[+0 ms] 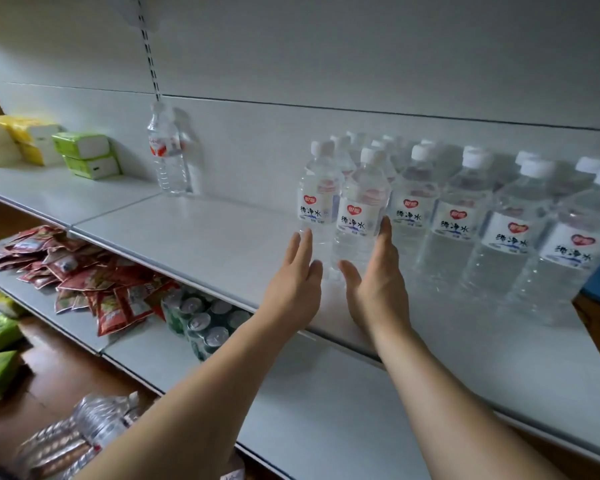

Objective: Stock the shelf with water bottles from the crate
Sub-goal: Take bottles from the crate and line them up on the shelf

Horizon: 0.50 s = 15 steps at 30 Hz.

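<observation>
Both hands flat, fingers spread, gripping nothing: left hand (297,271), right hand (378,271); between their fingertips stand two clear white-capped water bottles (359,216) on the grey metal shelf (194,237); a careless nudge could topple them into neighbouring rows.

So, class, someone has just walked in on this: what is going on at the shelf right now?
A person is stocking a white shelf with water bottles. Both open hands flank the leftmost front bottle of the row: the left hand beside its base, the right hand against its other side, gripping nothing. More bottles stand in rows to the right. One lone bottle stands apart by the back wall, and tissue packs sit further left.
</observation>
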Motion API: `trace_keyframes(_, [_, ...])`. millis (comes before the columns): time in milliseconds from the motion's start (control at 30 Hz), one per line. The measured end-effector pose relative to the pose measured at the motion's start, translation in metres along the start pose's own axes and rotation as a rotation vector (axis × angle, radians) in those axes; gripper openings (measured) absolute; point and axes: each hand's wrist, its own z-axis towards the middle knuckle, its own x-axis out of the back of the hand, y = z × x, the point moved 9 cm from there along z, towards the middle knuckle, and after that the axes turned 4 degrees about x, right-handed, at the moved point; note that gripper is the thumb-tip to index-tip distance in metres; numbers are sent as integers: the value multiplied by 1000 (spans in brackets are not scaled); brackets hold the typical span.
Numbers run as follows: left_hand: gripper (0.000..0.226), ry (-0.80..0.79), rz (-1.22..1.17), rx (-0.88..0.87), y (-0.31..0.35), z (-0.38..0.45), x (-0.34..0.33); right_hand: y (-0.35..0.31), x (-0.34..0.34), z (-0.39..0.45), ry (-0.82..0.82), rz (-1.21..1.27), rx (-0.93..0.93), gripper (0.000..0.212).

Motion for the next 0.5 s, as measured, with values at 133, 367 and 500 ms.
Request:
trace_keyframes(133, [57, 6, -22, -6, -11, -1, -1, -1, 3, 0, 43, -81, 8, 85])
trace_keyframes(367, [57, -92, -91, 90, -7, -29, 8, -14, 13, -13, 67, -163, 10, 75])
trace_keyframes(500, [44, 154, -196, 113, -26, -74, 53, -52, 20, -51, 169, -160, 191, 52])
